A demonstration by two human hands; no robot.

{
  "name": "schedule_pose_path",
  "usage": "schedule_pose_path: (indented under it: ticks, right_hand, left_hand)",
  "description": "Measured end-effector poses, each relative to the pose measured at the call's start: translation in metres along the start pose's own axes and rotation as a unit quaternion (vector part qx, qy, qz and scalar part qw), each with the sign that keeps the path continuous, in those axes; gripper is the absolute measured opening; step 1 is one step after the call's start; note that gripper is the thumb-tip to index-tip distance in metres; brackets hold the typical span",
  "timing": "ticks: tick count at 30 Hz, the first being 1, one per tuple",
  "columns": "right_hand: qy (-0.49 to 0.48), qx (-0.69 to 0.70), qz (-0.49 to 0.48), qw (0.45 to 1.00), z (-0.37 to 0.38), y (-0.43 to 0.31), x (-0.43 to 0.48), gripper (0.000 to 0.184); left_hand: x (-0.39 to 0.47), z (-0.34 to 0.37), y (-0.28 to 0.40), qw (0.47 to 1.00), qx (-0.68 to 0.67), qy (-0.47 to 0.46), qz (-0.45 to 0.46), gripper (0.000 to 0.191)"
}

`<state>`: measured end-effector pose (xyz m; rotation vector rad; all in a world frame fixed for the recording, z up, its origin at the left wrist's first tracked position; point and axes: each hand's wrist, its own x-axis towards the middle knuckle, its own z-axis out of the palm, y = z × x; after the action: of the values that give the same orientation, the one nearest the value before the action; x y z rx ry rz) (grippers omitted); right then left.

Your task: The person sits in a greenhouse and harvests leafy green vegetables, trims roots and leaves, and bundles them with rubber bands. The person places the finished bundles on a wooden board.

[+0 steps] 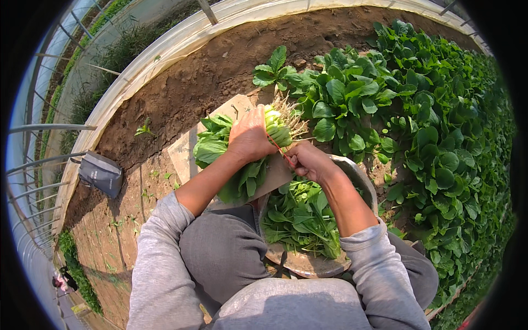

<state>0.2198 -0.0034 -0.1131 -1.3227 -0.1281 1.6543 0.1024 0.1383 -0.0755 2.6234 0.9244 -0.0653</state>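
A bunch of leafy greens [212, 144] with pale stems and stringy roots lies on a flat tan board [185, 159], roots pointing to the upper right. My left hand [249, 134] grips the bunch across its stems. A thin red tie [273, 141] runs around the stems. Below the roots, my right hand [309, 161] pinches the end of this tie; its fingertips are partly hidden. Under my right forearm a round metal basin [326, 270] holds loose green leaves [303, 216].
Rows of growing greens [447, 161] fill the right side. A grey bag [100, 174] stands on the soil at the left, beside the plastic sheeting [111, 97] and metal hoops [53, 128] of a greenhouse. Bare soil [165, 99] lies beyond the board.
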Motion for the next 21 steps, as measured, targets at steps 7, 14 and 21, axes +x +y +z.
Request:
schedule_pose_path:
  ticks: [7,14,21]
  right_hand:
    - [0.076,0.018,-0.033,0.996,-0.009,0.018,0.021,0.014]
    - [0.043,0.225,-0.141,0.963,-0.016,0.050,0.072,0.018]
    - [-0.051,0.342,-0.191,0.919,0.009,0.038,0.109,0.023]
  left_hand:
    - [0.002,-0.003,-0.001,0.996,-0.032,-0.078,-0.038,0.085]
    - [-0.004,-0.008,0.001,0.995,-0.103,0.008,0.017,0.116]
    - [-0.003,-0.016,-0.005,0.997,-0.068,-0.046,0.013,0.121]
